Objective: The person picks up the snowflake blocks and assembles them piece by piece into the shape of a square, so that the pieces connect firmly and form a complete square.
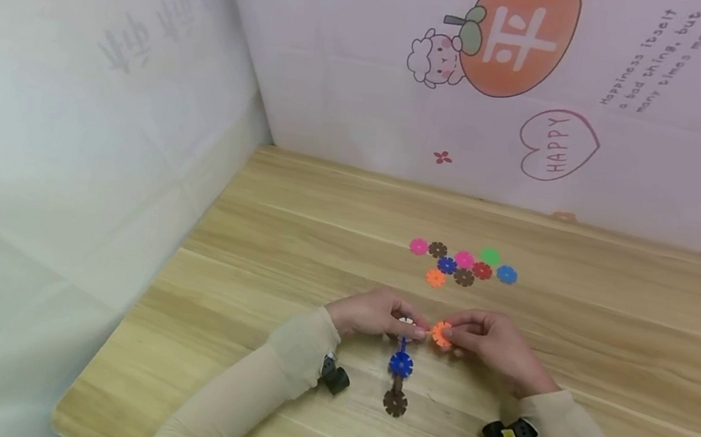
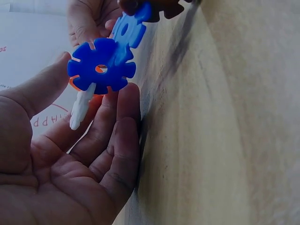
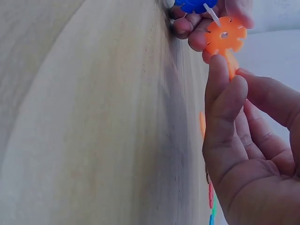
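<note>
My left hand holds a chain of slotted plastic snowflake discs at its far end, thumb on top. A white disc shows beside its fingers. Blue discs follow, then brown ones towards me. An orange disc in the right wrist view sits against the white one, near the left fingertips. Another orange disc is pinched between thumb and forefinger of my right hand. The two orange discs meet edge to edge at right angles; how deep their slots engage, I cannot tell.
Farther back on the wooden table lie loose discs: pink, brown, dark blue, red, green, light blue and orange. Printed cloth hangs behind the table.
</note>
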The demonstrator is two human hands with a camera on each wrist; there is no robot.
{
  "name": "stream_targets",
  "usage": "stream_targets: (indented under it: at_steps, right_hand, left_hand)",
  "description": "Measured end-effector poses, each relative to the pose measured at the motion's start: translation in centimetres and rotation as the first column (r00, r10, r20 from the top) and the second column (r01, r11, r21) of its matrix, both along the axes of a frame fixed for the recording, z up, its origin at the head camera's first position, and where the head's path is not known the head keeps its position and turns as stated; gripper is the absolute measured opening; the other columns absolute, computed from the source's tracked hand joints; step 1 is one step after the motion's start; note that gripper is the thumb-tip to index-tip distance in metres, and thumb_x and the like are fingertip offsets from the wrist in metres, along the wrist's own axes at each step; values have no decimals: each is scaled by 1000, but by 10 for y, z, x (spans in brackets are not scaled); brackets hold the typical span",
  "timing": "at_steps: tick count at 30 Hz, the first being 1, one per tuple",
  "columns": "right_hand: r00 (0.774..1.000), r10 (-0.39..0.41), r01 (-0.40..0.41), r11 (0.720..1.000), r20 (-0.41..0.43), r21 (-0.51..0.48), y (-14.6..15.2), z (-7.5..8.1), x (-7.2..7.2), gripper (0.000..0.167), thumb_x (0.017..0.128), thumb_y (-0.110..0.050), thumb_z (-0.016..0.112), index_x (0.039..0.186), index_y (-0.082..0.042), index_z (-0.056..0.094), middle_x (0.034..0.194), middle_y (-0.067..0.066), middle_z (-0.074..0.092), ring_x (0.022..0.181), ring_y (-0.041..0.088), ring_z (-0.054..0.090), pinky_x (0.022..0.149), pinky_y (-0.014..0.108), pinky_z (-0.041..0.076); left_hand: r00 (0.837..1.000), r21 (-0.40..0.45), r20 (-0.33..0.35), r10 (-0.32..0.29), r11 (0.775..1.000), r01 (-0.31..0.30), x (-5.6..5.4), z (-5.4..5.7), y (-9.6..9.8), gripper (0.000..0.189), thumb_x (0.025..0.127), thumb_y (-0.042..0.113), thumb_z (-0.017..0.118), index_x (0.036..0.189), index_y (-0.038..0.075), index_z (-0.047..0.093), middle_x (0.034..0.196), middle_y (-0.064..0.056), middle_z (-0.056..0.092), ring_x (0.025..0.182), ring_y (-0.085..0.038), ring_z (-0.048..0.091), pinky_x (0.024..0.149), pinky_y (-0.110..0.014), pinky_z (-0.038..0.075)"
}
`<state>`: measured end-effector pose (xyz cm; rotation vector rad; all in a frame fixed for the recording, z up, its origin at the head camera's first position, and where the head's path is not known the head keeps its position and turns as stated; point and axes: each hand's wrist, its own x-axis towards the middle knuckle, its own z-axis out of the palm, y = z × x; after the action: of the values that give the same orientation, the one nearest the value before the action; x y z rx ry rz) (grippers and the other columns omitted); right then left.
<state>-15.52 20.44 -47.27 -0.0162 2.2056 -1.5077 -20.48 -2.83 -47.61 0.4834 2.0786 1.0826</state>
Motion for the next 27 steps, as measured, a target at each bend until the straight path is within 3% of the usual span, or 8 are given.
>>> stream_targets:
  at_steps: [7,27]
  right_hand:
    - [1000,-3,4,999,17,-45,-4,1,1,34,94,-12,67,122,5,62,102,12,75,87,16,71,76,26,61]
    - [1000,-18,18,999,15,-32,-11,2,0,30,93,-12,68,117,4,64,98,10,75,87,16,70,76,28,60]
  left_hand:
    - [1000,6,-7,-8,1000,8,0,-1,1,27,90,36,72,113,23,74,118,9,68,108,-6,58,108,-38,42]
    - [998,21,50,25,999,-26,-3,-3,2,24,88,32,74,108,19,76,117,7,71,115,-11,59,113,-43,39]
